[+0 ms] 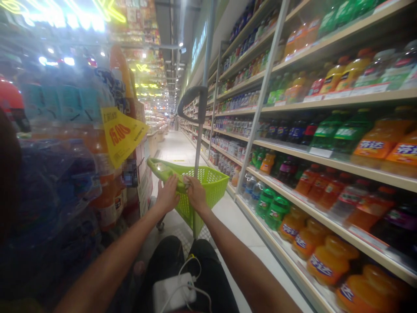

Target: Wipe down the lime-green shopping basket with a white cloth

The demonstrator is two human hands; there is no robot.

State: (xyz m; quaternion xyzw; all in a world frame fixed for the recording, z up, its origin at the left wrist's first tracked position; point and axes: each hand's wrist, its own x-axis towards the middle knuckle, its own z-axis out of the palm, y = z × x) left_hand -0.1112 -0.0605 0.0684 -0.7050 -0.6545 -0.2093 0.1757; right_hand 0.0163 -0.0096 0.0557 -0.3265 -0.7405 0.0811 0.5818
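A lime green plastic shopping basket (212,182) on wheels stands in the aisle in front of me. Both my hands grip its near rim side by side. My left hand (168,194) wraps over the green rim on the left, fingers curled. My right hand (196,192) clasps the rim just right of it, beside the grey upright pull handle pole (199,130). The pole's curved grip (190,101) rises above the basket. The basket looks empty from here.
Shelves of soda and juice bottles (325,174) run along the right. A stack of wrapped bottle packs (81,165) with a yellow price sign (122,134) crowds the left. The white tiled aisle (176,150) stretches ahead. A white device with cables (174,293) rests on my lap.
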